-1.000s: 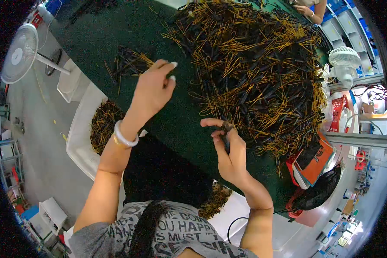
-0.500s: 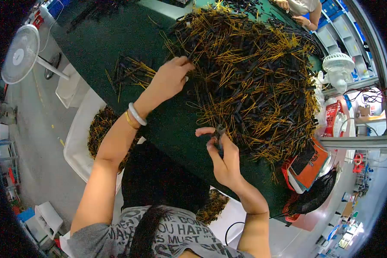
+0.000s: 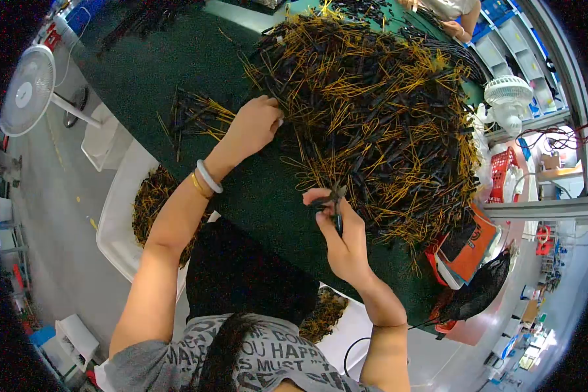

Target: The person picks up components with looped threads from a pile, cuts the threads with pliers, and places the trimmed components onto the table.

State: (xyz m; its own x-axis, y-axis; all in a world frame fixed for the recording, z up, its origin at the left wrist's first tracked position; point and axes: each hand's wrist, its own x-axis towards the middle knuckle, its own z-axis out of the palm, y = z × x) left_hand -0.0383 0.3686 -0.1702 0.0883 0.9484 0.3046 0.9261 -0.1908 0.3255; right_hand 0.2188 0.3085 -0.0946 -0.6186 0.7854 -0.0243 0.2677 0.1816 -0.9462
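A big heap of yellow wires with black parts (image 3: 372, 117) covers much of the green table (image 3: 242, 202). At the heap's left edge, my left hand (image 3: 257, 124) is closed, fingers bent down and pinched together; whatever they hold is hidden beneath them. My right hand (image 3: 346, 242) is wrapped round small dark-handled pliers (image 3: 338, 210), their jaws pointing up towards the heap's lower edge. Left of my left hand lies a small bunch of wires (image 3: 202, 114).
Below the table's left edge stands a white tub (image 3: 117, 225) holding more wires. White fans are at the left (image 3: 29, 91) and right (image 3: 508, 98). Another person's hand (image 3: 456, 30) shows at the top right. An orange packet (image 3: 470, 255) lies at the table's right edge.
My left hand has drawn slightly left and down, its fingers more curled. The pliers have turned a little in my right hand. The whole view has shifted slightly.
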